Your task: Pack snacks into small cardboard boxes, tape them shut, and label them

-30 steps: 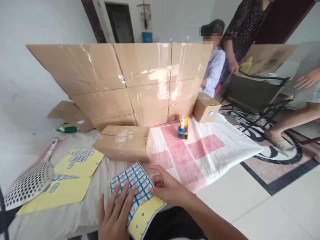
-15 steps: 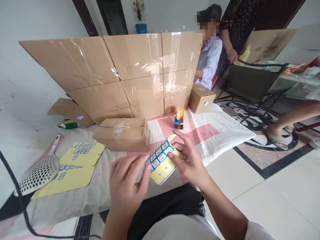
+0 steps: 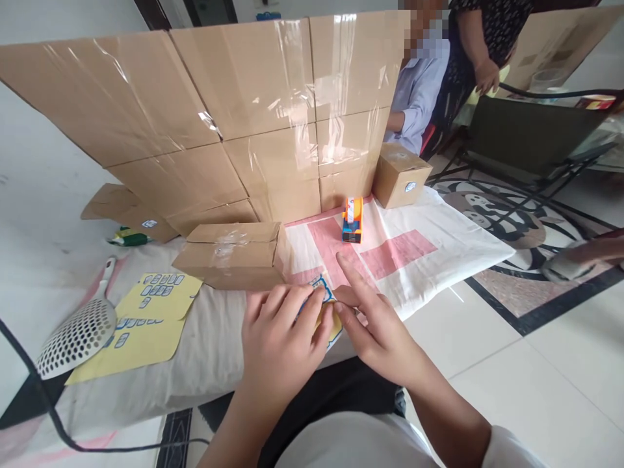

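A small yellow label sheet (image 3: 336, 330) with blue-outlined rectangles is held low over the near edge of the bed-like surface. My right hand (image 3: 377, 325) pinches its right side between thumb and bent fingers, while the index finger points forward. Over the sheet's left and middle lies my left hand (image 3: 287, 338), its fingers bent and close together on it, hiding most of the printing. Whether a single label is between the left fingertips is hidden. Beyond the hands stands a small orange and blue box (image 3: 352, 221).
A taped cardboard panel (image 3: 277, 123) stands across the back. Before it are a long carton (image 3: 229, 257) and a smaller box (image 3: 402, 175). Yellow label sheets (image 3: 151, 351) and a white skimmer (image 3: 80, 335) lie left, near a black cable (image 3: 43, 396). Two people are behind, beside a chair (image 3: 517, 136).
My left hand has moved right and forward over the label sheet, covering most of it. My right hand keeps its pinch. The view has tilted downward.
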Action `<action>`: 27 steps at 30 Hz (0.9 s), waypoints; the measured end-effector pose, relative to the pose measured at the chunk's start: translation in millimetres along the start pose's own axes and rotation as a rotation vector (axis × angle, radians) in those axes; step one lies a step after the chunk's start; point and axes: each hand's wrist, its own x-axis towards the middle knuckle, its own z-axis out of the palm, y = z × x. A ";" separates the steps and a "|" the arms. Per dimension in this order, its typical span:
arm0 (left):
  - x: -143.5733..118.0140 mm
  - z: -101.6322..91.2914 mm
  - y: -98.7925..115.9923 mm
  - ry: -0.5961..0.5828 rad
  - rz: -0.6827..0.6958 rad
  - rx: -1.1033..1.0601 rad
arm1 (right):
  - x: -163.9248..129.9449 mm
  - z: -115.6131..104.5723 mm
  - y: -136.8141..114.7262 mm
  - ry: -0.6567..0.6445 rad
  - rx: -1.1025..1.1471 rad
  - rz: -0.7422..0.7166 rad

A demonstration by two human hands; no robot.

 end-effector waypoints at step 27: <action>-6.8 18.7 7.6 -0.117 -0.081 0.012 | -5.5 1.7 -1.3 -0.024 -0.139 0.124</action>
